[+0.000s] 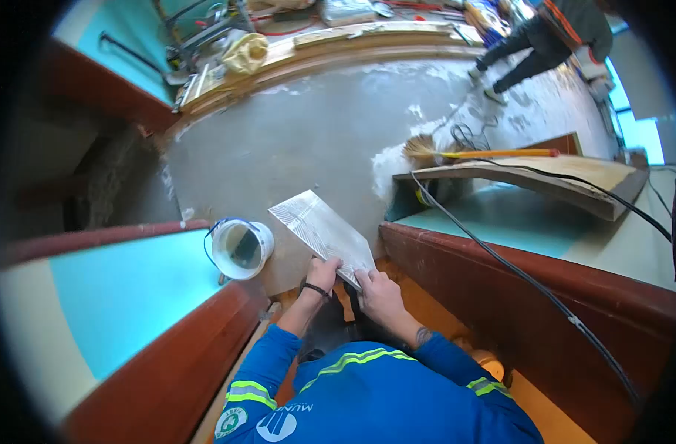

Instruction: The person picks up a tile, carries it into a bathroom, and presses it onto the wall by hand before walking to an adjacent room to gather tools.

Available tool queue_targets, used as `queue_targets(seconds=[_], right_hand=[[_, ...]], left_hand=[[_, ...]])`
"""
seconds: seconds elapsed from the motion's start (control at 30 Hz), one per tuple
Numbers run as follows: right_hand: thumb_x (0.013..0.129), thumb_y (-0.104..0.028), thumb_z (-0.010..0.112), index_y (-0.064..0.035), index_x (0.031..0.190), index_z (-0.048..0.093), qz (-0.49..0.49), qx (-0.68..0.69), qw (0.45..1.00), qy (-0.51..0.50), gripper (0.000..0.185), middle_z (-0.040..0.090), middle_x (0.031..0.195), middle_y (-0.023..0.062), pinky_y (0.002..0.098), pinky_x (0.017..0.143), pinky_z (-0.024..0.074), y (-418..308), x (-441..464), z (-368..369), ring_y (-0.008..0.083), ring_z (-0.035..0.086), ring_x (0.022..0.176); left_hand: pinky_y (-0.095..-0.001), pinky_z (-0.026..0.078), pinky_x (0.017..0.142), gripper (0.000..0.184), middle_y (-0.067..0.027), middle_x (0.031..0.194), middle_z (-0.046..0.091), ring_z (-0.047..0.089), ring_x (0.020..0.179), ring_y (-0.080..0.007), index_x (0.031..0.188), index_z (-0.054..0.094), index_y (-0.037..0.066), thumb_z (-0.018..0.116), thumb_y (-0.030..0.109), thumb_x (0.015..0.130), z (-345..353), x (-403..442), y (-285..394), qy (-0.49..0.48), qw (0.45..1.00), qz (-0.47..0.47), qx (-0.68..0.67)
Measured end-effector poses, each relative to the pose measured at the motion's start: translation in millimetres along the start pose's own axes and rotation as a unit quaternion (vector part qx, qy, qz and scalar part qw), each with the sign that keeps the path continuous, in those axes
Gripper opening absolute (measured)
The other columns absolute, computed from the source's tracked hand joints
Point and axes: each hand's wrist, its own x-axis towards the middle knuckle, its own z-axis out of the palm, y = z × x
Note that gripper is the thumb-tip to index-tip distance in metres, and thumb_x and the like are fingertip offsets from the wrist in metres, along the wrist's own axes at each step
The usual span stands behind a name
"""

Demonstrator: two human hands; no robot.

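Seen from the head camera, looking down past a blue sleeve (268,366) with reflective bands, a thin, pale panel (330,229) with fine ribbed lines is held out in front of the body, tilted, above a grey floor (264,148). The left grip (324,274), a bare hand with a dark bracelet (317,289) at the wrist, is closed on the panel's near left edge. The right grip (382,297), also bare, grasps the near end just beside it, close to the right corner. To the left, apart from the panel, stands a white bucket (264,238) with greyish contents that are hard to make out. To the right, a broom (423,149) with a yellow handle lies on a wooden board (604,185), and a black cable (526,281) runs down over a brown ledge (501,274). Across the floor, long timbers (367,37) lie beside a crumpled yellow bag (246,53). At upper right, another person (530,48) in dark clothes stands well apart.
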Motion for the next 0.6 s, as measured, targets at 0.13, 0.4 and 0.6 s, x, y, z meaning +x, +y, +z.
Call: queue_targets(seconds=[0.13, 0.4, 0.6], right_hand=[[0.074, -0.009, 0.059, -0.0089, 0.114, 0.054, 0.104, 0.049, 0.992, 0.045, 0.041, 0.061, 0.096, 0.0158, 0.0452, 0.071, 0.0508, -9.6, 10.0, 21.2, 0.0352, 0.061, 0.079], [0.074, 0.003, 0.046, -0.0072, 0.117, 0.058, 0.294, 0.234, 0.916, 0.141, 0.047, 0.061, 0.109, 0.0217, 0.0432, 0.085, 0.0478, 32.6, 33.1, 101.4, 0.0382, 0.059, 0.099], [0.079, 0.001, 0.054, -0.0071, 0.116, 0.059, 0.356, 0.221, 0.899, 0.13, 0.039, 0.062, 0.105, 0.0209, 0.0394, 0.082, 0.0495, 89.8, 30.1, 135.1, 0.036, 0.061, 0.098]], left_hand=[[-0.035, 0.048, 0.058, 0.029, -0.0156, 0.077, 0.063, 0.061, 0.067, -0.0222, 0.081, 0.061, -0.012, 0.06, 0.015, 0.073, 10.6, 28.9, -2.0, -0.025, 0.997, 0.011, 0.067], [-0.0362, 0.05, 0.055, 0.027, -0.017, 0.07, 0.063, 0.062, 0.061, -0.0247, 0.079, 0.063, -0.01, 0.058, 0.016, 0.072, 57.2, 92.5, -9.6, -0.081, 0.966, -0.022, 0.246], [-0.0365, 0.048, 0.056, 0.025, -0.0152, 0.071, 0.063, 0.062, 0.063, -0.0252, 0.08, 0.062, -0.01, 0.057, 0.013, 0.073, 101.8, 137.7, -46.0, -0.109, 0.95, -0.037, 0.29]])
